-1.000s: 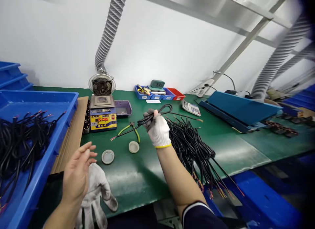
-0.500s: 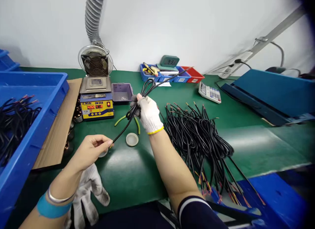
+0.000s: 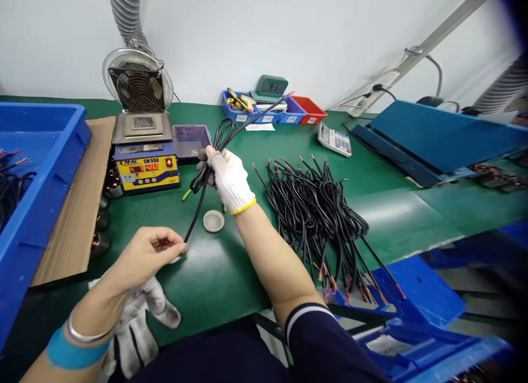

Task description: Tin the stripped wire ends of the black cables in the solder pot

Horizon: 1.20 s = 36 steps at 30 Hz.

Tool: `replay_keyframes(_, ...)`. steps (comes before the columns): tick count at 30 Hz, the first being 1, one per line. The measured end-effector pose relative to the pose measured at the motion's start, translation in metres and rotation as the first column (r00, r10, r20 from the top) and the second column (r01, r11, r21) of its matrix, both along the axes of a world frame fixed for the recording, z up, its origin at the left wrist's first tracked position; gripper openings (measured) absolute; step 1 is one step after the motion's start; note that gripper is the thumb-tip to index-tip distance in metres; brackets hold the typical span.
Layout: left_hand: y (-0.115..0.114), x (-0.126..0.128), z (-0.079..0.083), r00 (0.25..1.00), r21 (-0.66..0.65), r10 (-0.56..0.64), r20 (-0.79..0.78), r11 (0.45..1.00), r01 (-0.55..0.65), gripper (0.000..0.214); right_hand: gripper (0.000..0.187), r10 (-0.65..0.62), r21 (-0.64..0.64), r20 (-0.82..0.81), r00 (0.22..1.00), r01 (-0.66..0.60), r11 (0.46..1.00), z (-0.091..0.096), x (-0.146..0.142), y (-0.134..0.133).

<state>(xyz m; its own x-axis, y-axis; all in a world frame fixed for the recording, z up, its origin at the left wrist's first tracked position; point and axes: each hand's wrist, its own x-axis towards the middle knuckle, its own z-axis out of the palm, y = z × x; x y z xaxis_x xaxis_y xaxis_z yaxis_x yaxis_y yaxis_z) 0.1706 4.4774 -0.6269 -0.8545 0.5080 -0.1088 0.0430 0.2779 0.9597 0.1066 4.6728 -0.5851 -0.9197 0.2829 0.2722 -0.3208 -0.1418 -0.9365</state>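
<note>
A looped black cable (image 3: pixel 226 131) is gripped at its bundle by my right hand (image 3: pixel 229 178), which wears a white glove with a yellow cuff edge. One cable end runs down to my bare left hand (image 3: pixel 154 254), whose thumb and forefinger pinch it near its stripped tip. Below the right hand, a small round dish (image 3: pixel 213 221) sits on the green bench. Green-handled pliers (image 3: pixel 187 195) lie mostly hidden behind the gloved hand and the cable. Under my left wrist rests a loose white glove (image 3: pixel 138 322).
A solder pot unit (image 3: pixel 147 167) with a fan stands at left, beside a purple tray (image 3: pixel 192 142). More black cables (image 3: pixel 313 212) are piled at right. A blue bin (image 3: pixel 45 152) and cardboard (image 3: pixel 74 207) line the left side. A calculator (image 3: pixel 335 139) lies behind the pile.
The view has swung to the right, so the bench things appear further left. Both hands keep their hold on the cable, and its lower length now hangs steeper.
</note>
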Motion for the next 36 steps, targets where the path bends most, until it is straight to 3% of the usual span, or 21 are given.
replay_keyframes(5,-0.004,0.003,-0.002,0.977,0.100,-0.212,0.007,0.972,0.211,0.018,0.032,0.085,-0.032,0.071,0.994,-0.083,0.996,-0.009,-0.004,-0.007)
replay_keyframes(11,-0.003,0.011,0.005,0.873,0.221,-0.486,-0.035,0.848,0.481,0.015,0.024,0.262,-0.053,0.148,0.954,-0.257,0.965,-0.022,0.000,-0.034)
replay_keyframes(18,0.001,0.016,0.009,0.815,0.214,-0.578,-0.032,0.793,0.571,0.015,0.021,0.414,-0.050,0.143,0.899,-0.411,0.910,-0.024,0.014,-0.052)
replay_keyframes(25,-0.002,0.019,0.012,0.801,0.168,-0.596,-0.046,0.786,0.595,0.017,0.030,0.414,-0.013,0.141,0.899,-0.416,0.909,-0.027,0.011,-0.043)
replay_keyframes(27,-0.004,0.018,0.012,0.827,0.176,-0.561,-0.042,0.810,0.559,0.019,0.035,0.351,0.014,0.111,0.930,-0.354,0.935,-0.023,0.007,-0.032)
replay_keyframes(28,-0.006,0.017,0.012,0.868,0.192,-0.494,-0.049,0.848,0.494,0.017,0.038,0.296,0.019,0.096,0.950,-0.299,0.954,-0.019,0.006,-0.026)
replay_keyframes(30,-0.008,0.012,0.012,0.983,0.289,-0.167,-0.080,0.940,0.183,0.015,0.042,0.172,0.021,0.054,0.984,-0.173,0.985,-0.012,0.004,-0.013)
replay_keyframes(31,-0.010,0.009,0.012,0.994,0.385,0.076,-0.075,0.922,-0.042,0.014,0.042,0.117,0.023,0.024,0.993,-0.117,0.993,-0.009,0.004,-0.007)
replay_keyframes(32,-0.011,0.006,0.013,0.949,0.501,0.314,-0.035,0.827,-0.255,0.013,0.042,0.076,0.032,-0.013,0.997,-0.076,0.997,-0.007,0.004,-0.002)
replay_keyframes(33,-0.013,0.003,0.014,0.868,0.611,0.495,0.039,0.676,-0.413,0.011,0.041,0.046,0.042,-0.052,0.998,-0.044,0.998,-0.006,0.004,0.002)
replay_keyframes(35,-0.017,-0.001,0.018,0.734,0.751,0.647,0.208,0.375,-0.544,0.012,0.040,0.000,0.053,-0.116,0.993,0.007,0.999,-0.005,0.005,0.006)
replay_keyframes(36,-0.019,-0.002,0.021,0.700,0.782,0.663,0.265,0.277,-0.558,0.015,0.039,-0.023,0.059,-0.132,0.991,0.031,0.998,-0.005,0.005,0.005)
